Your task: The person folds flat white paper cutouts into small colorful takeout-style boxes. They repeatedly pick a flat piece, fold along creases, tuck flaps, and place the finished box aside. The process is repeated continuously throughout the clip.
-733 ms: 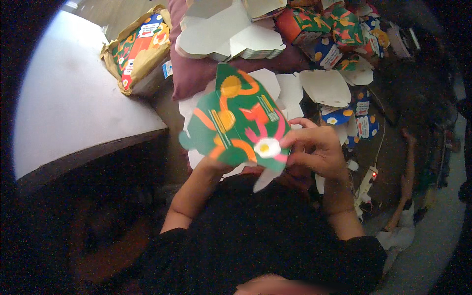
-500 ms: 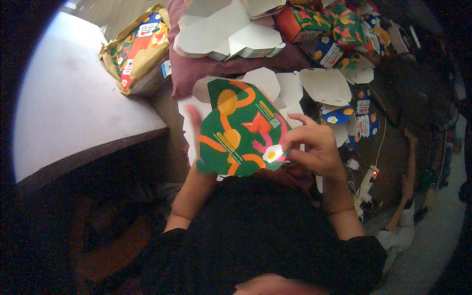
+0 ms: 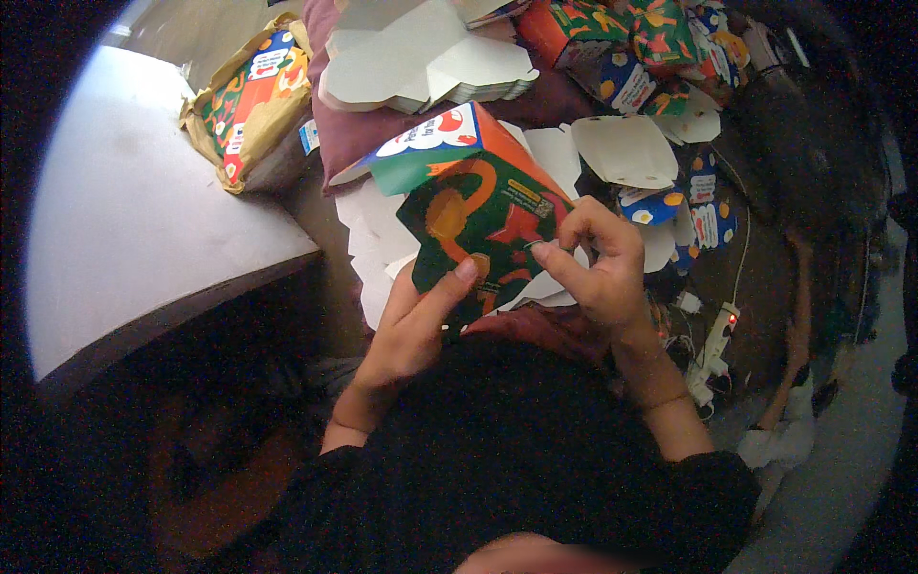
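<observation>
A cardboard box (image 3: 502,206), green, orange and blue outside, is held up in two hands over a spread of white flat cards (image 3: 378,234), between a white table (image 3: 143,210) at left and a purple cushion (image 3: 335,124) beyond. A stack of white flat cards (image 3: 402,67) is borne by the cushion, with shaped boxes (image 3: 583,33) piled at its right. The folding is judged partway done: sides are bent at angles, but no closed box is seen yet, and closing appears left. The green side is clasped by the left hand (image 3: 411,320), thumb across its front, fingers hidden; the right edge is pinched in the right hand (image 3: 602,268). Half a second earlier, mainly the green side was shown; now orange and blue-and-white sides are revealed, and the left thumb is laid on the front.
</observation>
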The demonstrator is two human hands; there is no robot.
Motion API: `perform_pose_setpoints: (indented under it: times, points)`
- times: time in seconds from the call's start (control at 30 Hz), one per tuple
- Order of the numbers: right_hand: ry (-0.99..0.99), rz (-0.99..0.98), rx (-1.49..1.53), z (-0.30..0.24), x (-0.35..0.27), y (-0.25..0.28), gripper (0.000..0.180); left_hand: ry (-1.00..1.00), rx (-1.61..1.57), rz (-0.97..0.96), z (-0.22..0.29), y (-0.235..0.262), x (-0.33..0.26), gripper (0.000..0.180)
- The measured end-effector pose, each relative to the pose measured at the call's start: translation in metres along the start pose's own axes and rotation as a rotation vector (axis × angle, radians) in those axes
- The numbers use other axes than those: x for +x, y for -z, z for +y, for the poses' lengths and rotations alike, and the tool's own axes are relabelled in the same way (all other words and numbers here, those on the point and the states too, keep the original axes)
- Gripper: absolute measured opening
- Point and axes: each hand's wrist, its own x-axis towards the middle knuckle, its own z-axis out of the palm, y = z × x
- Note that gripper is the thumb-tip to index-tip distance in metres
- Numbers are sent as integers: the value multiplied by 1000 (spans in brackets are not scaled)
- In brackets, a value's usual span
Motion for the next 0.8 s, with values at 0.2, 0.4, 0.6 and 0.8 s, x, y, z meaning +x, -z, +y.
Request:
perform_pose_setpoints:
  times: [0.2, 0.4, 0.6, 0.8]
  points:
    - [107, -58, 112, 6, 2, 5, 25, -79, -131, 44, -12, 6, 0, 45]
    - [-63, -86, 550, 6, 2, 3, 103, 20, -159, -155, -10, 17, 1, 61]
    - [-112, -368, 260, -4, 4, 12, 115, 101, -131, -163, -1, 13, -4, 64]
    - [228, -501, -139, -3, 24, 23, 65, 90, 241, -300, -4, 15, 4, 64]
